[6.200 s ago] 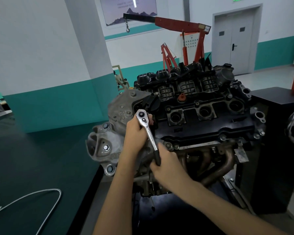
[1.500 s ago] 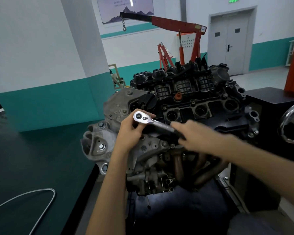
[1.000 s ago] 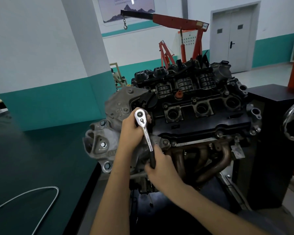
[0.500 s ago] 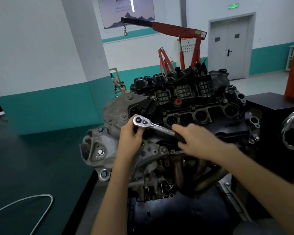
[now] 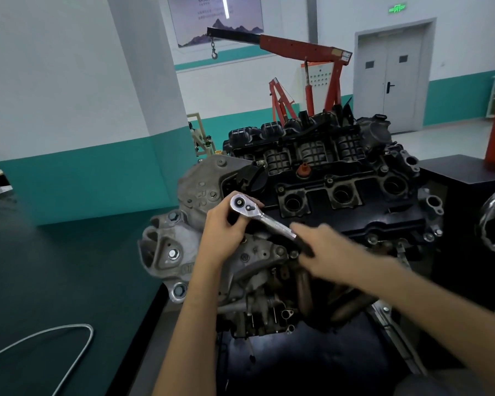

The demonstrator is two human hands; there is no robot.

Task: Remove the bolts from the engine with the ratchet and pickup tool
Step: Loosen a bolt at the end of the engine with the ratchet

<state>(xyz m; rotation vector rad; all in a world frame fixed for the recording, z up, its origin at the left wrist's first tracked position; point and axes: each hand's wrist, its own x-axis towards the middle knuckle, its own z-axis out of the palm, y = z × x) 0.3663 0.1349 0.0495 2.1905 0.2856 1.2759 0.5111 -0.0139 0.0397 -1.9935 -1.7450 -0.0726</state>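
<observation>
The engine (image 5: 340, 201) fills the middle of the view on a dark stand, its black valve cover toward 2 o'clock and the grey cast timing end toward 9 o'clock. It looks heavy and rigid and should not move under wrench load. To its 9 o'clock lies the dark green counter (image 5: 55, 267), with a grey cable (image 5: 69, 332) looped at 7 o'clock. A red engine hoist (image 5: 306, 50) stands behind at 12 o'clock.

The ratchet (image 5: 265, 217) sits at the near left corner of the valve cover. Its chromed head is at the centre of the view and its handle runs off toward 4 o'clock. It is stiff steel and the polished shank is likely slick, so the black handle end is the place to pull. The left grip (image 5: 220, 232) curls round the head from below and steadies it. The right grip (image 5: 323, 250), blurred, wraps the black handle.

The bolt under the socket is hidden. Bright bracket bolts (image 5: 173, 253) show at 8 o'clock of the head. They are small and easy to drop into the casting. No pickup tool is in view.

Raised marks on the grey cover, the wall poster and the green exit sign are too small to read.
</observation>
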